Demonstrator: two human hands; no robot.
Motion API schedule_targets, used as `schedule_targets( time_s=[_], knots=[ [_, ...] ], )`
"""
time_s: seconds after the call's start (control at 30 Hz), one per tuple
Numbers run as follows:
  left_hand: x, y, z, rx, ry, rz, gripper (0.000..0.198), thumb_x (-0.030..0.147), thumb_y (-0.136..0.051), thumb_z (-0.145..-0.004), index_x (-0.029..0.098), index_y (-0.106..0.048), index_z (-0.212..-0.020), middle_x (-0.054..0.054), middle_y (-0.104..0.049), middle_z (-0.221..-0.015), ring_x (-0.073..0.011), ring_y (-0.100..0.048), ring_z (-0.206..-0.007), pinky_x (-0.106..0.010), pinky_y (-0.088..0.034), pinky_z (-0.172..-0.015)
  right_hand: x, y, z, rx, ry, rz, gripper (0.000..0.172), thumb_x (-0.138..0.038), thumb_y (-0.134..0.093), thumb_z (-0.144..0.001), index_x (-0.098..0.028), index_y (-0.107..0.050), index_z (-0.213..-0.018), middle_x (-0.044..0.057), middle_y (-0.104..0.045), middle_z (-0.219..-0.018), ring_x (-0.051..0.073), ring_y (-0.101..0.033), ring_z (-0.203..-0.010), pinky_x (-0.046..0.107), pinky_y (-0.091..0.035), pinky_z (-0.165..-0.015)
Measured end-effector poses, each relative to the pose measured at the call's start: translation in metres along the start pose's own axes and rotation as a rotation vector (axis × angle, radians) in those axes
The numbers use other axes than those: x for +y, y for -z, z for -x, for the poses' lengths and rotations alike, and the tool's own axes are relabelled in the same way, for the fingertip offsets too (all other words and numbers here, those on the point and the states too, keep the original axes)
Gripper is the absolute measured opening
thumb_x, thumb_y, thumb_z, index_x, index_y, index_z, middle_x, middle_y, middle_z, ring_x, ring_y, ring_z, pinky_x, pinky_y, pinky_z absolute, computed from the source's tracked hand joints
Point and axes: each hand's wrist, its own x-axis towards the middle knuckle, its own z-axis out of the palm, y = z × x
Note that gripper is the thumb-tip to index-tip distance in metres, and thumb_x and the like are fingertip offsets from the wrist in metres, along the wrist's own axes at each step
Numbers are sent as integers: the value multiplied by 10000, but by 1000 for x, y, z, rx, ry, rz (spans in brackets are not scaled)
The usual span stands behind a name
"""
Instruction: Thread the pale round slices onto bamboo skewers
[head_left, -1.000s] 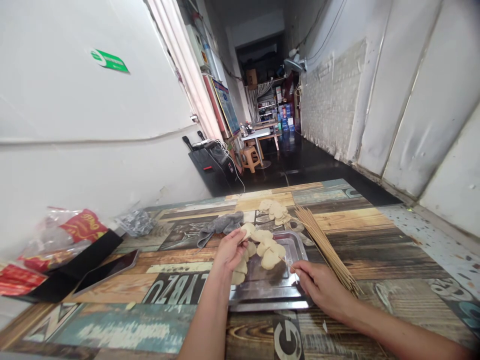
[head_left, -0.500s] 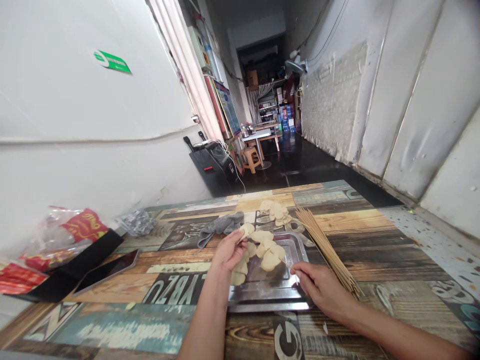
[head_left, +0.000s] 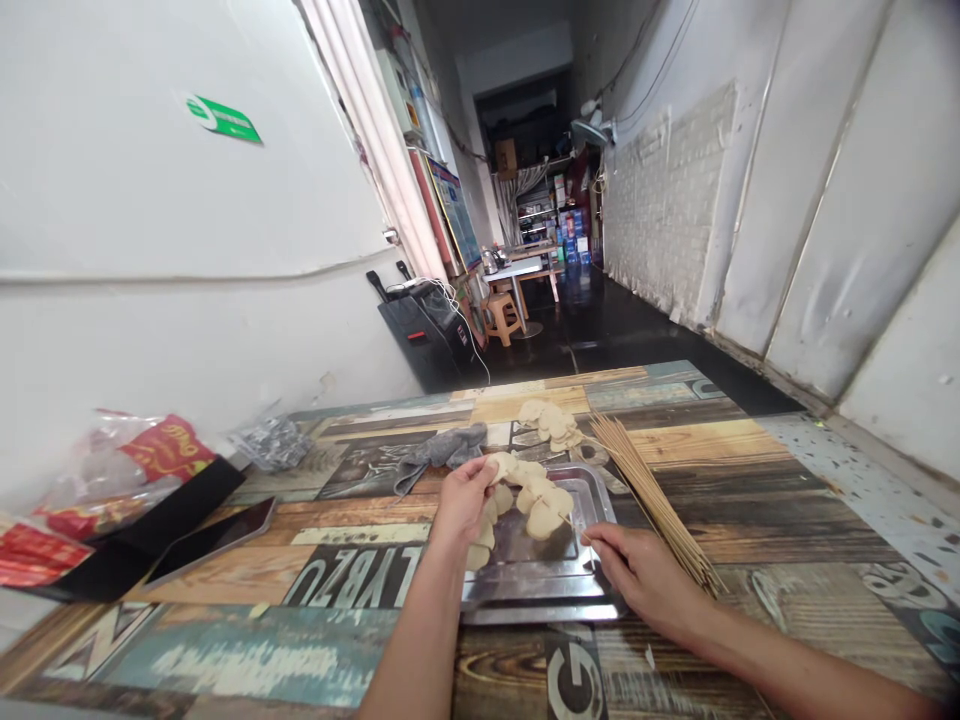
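Far left on table (head_left: 247, 655): black box (head_left: 176, 515) with red bag (head_left: 169, 450), then phone (head_left: 214, 540), silvery packet (head_left: 274, 443), grey cloth (head_left: 439, 452). Left hand (head_left: 463, 500): narrow pinch on end slice (head_left: 502, 465), which overlaps the next one in the row; can't tell if it's pierced. Loose slices (head_left: 480, 545) lie in metal tray (head_left: 544, 612), partly behind left wrist. Row of slices (head_left: 546, 515) sits on skewer (head_left: 573, 522), above the tray, between the hands. Slice pile (head_left: 551, 424) on table just beyond tray. Right hand (head_left: 637, 570): fingers closed on skewer's near end, by tray's right rim. Stick bundle (head_left: 652, 500) on table, right of tray.
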Motion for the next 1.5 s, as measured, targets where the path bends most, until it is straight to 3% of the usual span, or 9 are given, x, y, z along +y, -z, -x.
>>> schedule_targets(
  time_s=[0.23,0.53,0.73,0.9,1.03,1.1,1.27,1.5],
  knots=[
    [2,-8,5,95,-36,-23,523,342,-847,-286,98,-679,-717,-11,-634,-623,-47,-465,-500,-189,-338,-506,3,-2,-1,16,25,4,358,-298,-322,-896,-175,-652,-960,56,-691,-829,194,-629,-748,290,-445,-696],
    [-10,-5,0,133,-142,-106,403,339,-819,-414,105,-640,-689,-2,-593,-581,-55,-454,-499,-183,-324,-497,5,-5,0,41,19,8,385,-295,-322,-891,-146,-656,-1012,92,-703,-887,220,-646,-787,324,-469,-735],
    [-14,-10,5,-13,-106,-124,319,283,-817,-508,100,-638,-699,-5,-583,-600,-51,-456,-521,-168,-339,-504,3,-5,0,66,8,-13,367,-301,-333,-891,-157,-652,-1002,83,-700,-874,212,-642,-785,306,-463,-726],
    [-9,-16,10,-104,142,137,265,253,-753,-649,113,-633,-839,-41,-642,-792,-88,-565,-639,-180,-435,-549,-4,-1,-1,85,-3,-25,358,-310,-327,-901,-168,-643,-992,67,-688,-831,194,-625,-737,275,-445,-648],
    [-6,-14,12,-243,268,160,278,163,-721,-680,111,-617,-932,-81,-654,-888,-142,-619,-741,-267,-518,-687,-7,1,-2,88,6,-28,360,-316,-325,-904,-160,-639,-986,72,-676,-827,185,-615,-741,260,-437,-634],
    [-4,-12,13,-306,258,130,339,117,-731,-653,111,-610,-970,-90,-655,-917,-153,-627,-762,-274,-522,-702,-6,1,-2,90,11,-31,355,-312,-325,-905,-159,-637,-974,67,-672,-803,181,-611,-719,258,-430,-619],
    [0,-9,14,-313,182,64,451,88,-752,-604,112,-602,-1029,-108,-653,-997,-155,-631,-801,-278,-515,-740,-6,3,-1,101,-2,-33,330,-309,-333,-904,-165,-629,-927,54,-662,-750,175,-601,-675,241,-388,-536],
    [-3,-13,15,-238,65,-62,464,111,-796,-539,115,-612,-966,-76,-675,-886,-129,-626,-739,-212,-486,-675,-6,3,-2,85,16,-48,339,-309,-333,-905,-171,-642,-924,44,-670,-756,171,-600,-670,255,-416,-598]
  ],
)
